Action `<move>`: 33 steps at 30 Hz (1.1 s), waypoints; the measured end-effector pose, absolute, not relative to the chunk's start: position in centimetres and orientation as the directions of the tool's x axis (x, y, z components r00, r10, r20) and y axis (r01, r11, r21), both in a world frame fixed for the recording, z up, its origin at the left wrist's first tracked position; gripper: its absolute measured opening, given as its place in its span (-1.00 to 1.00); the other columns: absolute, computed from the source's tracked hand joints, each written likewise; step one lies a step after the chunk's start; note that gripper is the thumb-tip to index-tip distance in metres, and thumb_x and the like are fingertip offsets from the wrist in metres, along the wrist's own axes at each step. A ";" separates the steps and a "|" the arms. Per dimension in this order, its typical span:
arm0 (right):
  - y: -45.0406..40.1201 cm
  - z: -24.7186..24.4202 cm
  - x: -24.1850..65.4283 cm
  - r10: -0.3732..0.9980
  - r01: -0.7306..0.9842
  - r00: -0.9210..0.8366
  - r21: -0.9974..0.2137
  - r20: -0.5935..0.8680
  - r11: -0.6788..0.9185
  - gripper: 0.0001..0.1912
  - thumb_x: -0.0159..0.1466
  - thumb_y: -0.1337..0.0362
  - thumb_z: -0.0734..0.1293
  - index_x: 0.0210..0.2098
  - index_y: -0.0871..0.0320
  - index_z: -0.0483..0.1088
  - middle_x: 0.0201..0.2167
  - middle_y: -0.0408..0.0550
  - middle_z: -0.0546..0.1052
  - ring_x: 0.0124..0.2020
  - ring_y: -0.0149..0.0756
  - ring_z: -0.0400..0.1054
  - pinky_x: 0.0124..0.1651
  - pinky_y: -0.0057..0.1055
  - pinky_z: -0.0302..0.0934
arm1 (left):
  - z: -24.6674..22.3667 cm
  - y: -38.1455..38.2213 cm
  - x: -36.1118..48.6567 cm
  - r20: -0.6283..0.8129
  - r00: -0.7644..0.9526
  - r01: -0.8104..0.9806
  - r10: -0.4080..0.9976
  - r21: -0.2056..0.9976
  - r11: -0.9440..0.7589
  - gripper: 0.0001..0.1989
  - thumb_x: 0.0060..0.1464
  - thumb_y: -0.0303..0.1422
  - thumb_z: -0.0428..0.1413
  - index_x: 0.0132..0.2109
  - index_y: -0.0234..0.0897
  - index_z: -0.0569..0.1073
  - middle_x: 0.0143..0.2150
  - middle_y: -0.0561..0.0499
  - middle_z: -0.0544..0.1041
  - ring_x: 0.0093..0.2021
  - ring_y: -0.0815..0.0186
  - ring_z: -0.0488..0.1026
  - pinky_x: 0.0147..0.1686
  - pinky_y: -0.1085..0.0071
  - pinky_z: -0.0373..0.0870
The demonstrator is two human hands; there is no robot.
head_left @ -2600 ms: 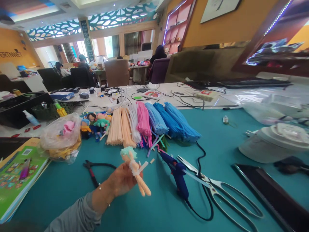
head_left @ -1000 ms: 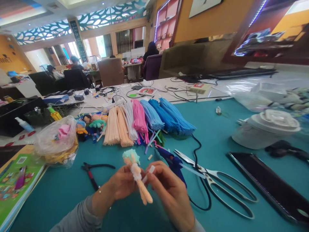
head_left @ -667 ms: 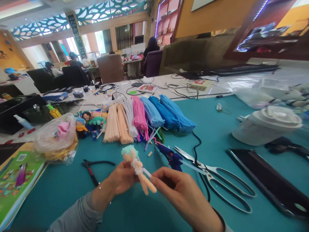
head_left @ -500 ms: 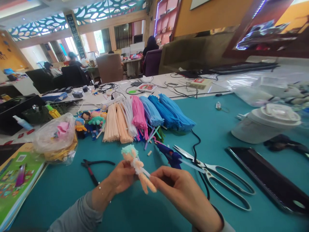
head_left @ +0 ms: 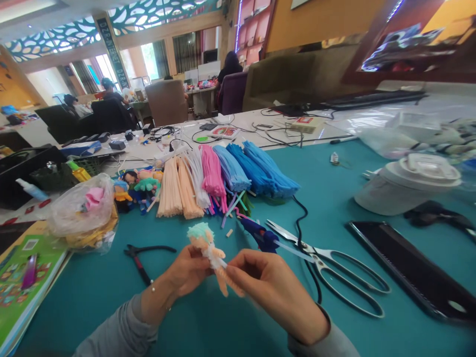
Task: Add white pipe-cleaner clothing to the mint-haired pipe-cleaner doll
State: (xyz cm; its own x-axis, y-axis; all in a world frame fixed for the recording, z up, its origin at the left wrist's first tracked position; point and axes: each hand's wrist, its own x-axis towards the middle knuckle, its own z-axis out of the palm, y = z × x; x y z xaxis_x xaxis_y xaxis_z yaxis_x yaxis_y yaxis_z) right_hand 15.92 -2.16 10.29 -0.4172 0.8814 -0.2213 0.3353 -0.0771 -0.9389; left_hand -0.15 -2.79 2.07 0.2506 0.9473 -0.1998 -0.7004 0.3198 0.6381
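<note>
My left hand (head_left: 186,273) is closed around the body of a small pipe-cleaner doll (head_left: 201,237) with mint-green hair, peach limbs and a white fuzzy top. The doll leans over, its head up and left, its legs down and right. Thumb and fingers of my right hand (head_left: 273,285) pinch the end of a white pipe cleaner (head_left: 222,263) at the doll's waist. Those fingers partly cover one leg. Just beyond my right hand lie a blue glue gun (head_left: 262,235) and large scissors (head_left: 327,263), while pliers (head_left: 139,263) rest left of the doll.
Bundles of peach pipe cleaners (head_left: 171,191), pink ones (head_left: 211,173) and blue ones (head_left: 264,171) stretch across the back of the green mat. Several finished dolls (head_left: 143,184) and a plastic bag (head_left: 84,208) sit at left. A black phone (head_left: 405,263) and a lidded white cup (head_left: 407,186) occupy the right.
My right hand has shifted slightly left, closer to the doll, and less of the white pipe cleaner shows. My left hand keeps its hold on the doll.
</note>
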 end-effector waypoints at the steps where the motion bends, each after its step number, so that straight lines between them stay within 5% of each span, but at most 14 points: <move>1: -2.1 10.3 15.9 0.882 0.313 -0.417 -0.946 -0.220 -0.087 -0.80 0.01 0.17 0.27 -0.61 0.16 0.35 -0.73 -0.19 0.37 -0.69 -0.48 0.14 -0.64 -0.52 -0.01 | 2.1 -2.8 -0.1 -0.198 0.249 -0.702 0.948 0.638 0.318 -0.74 -0.47 -0.44 0.41 -0.50 -0.33 0.54 -0.47 0.01 0.57 -0.44 0.35 0.48 -0.36 0.43 0.36; 33: -2.5 9.6 15.2 0.904 0.181 -0.385 -0.976 -0.186 -0.123 -0.84 0.00 0.30 0.25 -0.68 0.12 0.22 -0.80 -0.24 0.34 -0.71 -0.50 0.14 -0.64 -0.54 0.00 | 2.5 -3.0 -0.2 -0.239 0.221 -0.693 0.946 0.644 0.324 -0.68 -0.53 -0.42 0.43 -0.50 -0.36 0.54 -0.50 0.03 0.54 -0.48 0.40 0.42 -0.38 0.45 0.34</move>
State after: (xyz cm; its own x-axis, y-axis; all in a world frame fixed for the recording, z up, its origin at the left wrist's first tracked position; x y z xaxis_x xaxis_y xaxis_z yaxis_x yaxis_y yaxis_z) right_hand 15.20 -2.46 9.61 -0.3852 0.9040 -0.1855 0.1808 -0.1232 -0.9758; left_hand -0.24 -3.01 2.49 0.2206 0.9458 -0.2385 -0.6933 0.3240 0.6436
